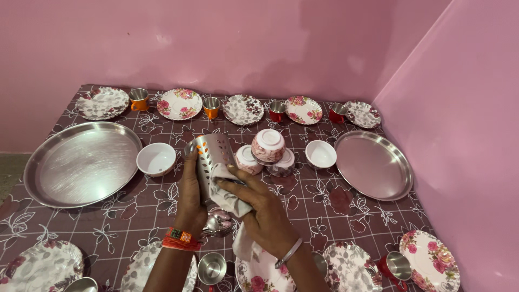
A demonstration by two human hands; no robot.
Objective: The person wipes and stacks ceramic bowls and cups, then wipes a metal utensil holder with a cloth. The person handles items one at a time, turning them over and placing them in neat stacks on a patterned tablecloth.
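My left hand (192,194) grips a perforated steel cutlery holder (212,154), tilted over the table's middle. My right hand (262,208) presses a pale cloth (230,199) against the holder's side. The cloth hangs down past my right wrist. Just below the holder, several steel spoons (218,223) lie by my left wrist. Right behind the holder stand three upturned floral bowls (267,153), one stacked on the other two.
A big steel tray (81,163) lies left, a smaller steel tray (374,164) right. White bowls (155,159) (320,154) sit upright. Floral plates with orange and red cups (139,99) line the far edge and near edge. Pink walls close the back and right.
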